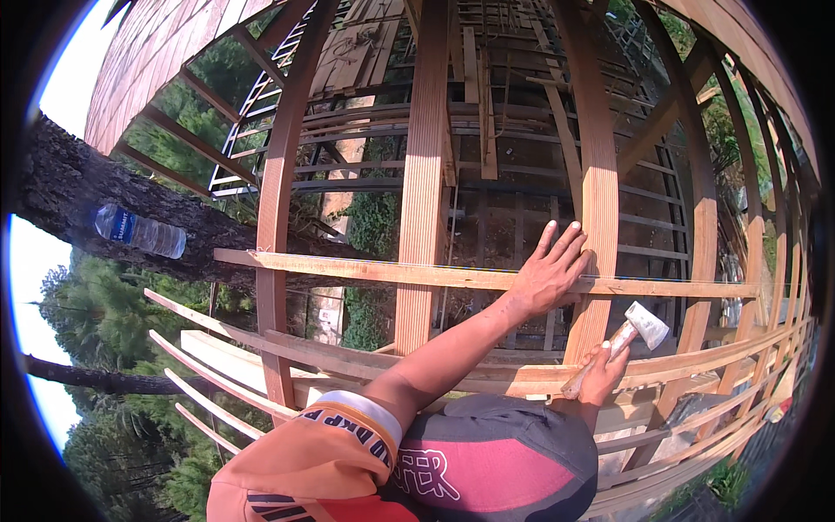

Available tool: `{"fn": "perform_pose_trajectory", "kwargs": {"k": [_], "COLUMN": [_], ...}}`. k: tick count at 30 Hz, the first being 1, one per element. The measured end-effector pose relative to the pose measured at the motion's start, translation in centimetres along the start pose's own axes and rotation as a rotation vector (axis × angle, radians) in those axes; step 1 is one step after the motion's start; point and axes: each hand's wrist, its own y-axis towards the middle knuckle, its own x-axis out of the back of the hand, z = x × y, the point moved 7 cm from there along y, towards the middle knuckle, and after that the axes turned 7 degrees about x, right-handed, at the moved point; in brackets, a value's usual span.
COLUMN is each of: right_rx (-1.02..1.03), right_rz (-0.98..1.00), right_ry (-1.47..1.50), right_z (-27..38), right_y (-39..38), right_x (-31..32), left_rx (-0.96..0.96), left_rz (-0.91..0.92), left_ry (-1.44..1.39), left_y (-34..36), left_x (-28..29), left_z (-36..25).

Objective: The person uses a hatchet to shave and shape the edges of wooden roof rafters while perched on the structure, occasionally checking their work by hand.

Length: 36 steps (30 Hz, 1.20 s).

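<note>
My left arm reaches across in an orange sleeve, and my left hand (557, 268) lies with fingers stretched out over a long thin wooden batten (474, 277). This batten crosses several rafters, and the hand rests where it meets one rafter (598, 191). Closer to me, my right hand (602, 376) is wrapped around the wooden handle of a hatchet (648, 325). Its pale metal head points up and to the right, below the batten and apart from it. A thin line runs along the batten's upper edge.
Several curved-looking battens (696, 361) cross the rafters nearer me. A plastic water bottle (139, 230) lies on a tree trunk (65, 187) at left. Through the frame's gaps, beams and loose planks (357, 56) show far below. Shingled roofing (161, 65) is at upper left.
</note>
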Motion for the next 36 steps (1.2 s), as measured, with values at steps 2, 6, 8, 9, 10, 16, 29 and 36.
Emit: {"fn": "perform_pose_trajectory", "kwargs": {"k": [2,6,8,9,10,16,29,36], "right_rx": [0.010,0.020,0.060,0.069,0.095,0.057,0.297,0.241], "right_rz": [0.000,-0.003,0.046,0.055,0.048,0.018,-0.061,-0.041], "right_ry": [0.032,0.092,-0.017,-0.096,-0.184,-0.197,-0.536,-0.446], "right_z": [-0.2,-0.5,-0.4,-0.7,0.2,-0.6,-2.0,-2.3], "right_y": [0.1,-0.2,0.2,0.7,0.7,0.6,1.3,1.4], "right_x": [0.5,0.6,-0.4,-0.4,-0.5,0.2,-0.2,-0.2], "left_rx": [-0.036,-0.041,0.017,0.031,0.064,0.046,0.061,0.053], "left_rz": [0.000,0.057,0.078,0.070,0.071,0.067,0.069,0.034], "left_ry": [0.002,-0.054,-0.002,-0.016,-0.008,-0.008,-0.044,-0.036], "left_y": [0.3,0.7,0.2,0.3,0.5,1.2,1.4,1.4], "left_x": [-0.6,0.1,-0.3,-0.4,-0.1,0.1,0.9,0.6], "left_z": [-0.6,-1.1,0.3,0.3,0.4,-1.0,-1.2,-1.0]}}
